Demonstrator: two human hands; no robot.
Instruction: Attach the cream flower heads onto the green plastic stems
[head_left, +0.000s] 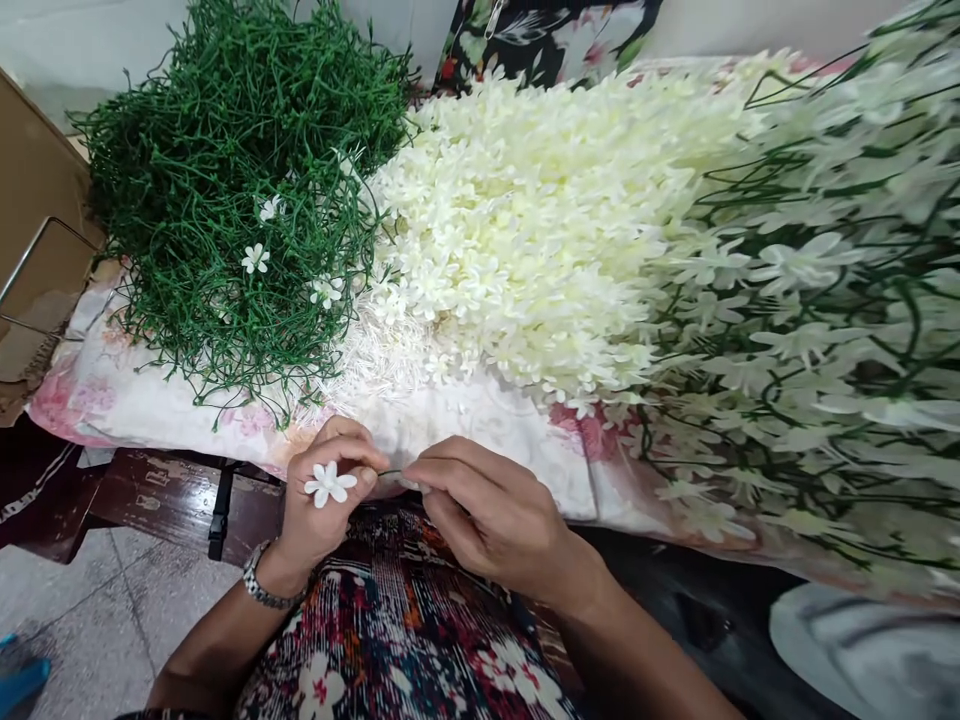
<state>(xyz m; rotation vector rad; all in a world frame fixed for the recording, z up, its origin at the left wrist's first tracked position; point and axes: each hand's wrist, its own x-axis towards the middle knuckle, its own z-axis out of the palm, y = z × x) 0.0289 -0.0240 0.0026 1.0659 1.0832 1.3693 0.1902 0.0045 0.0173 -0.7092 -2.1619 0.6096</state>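
My left hand (309, 535) is closed in a pinch around the thin green stem (388, 472) of an artificial flower. A white flower head (330, 485) shows in front of its fingers. Close by, my right hand (502, 515) is closed too, fingertips pinched at the other end of that stem, with something small and pale between them. Beyond my hands lie a heap of green plastic stems (247, 130), a pile of thin white stamens (382, 350) and a broad pile of creamy white petals (525, 220).
Finished-looking white flowers on green stems (810, 350) are heaped at the right. Everything lies on a flower-printed padded cloth (480, 410). A cardboard box (45, 190) stands at the left, and a black floral bag (555, 40) sits at the back.
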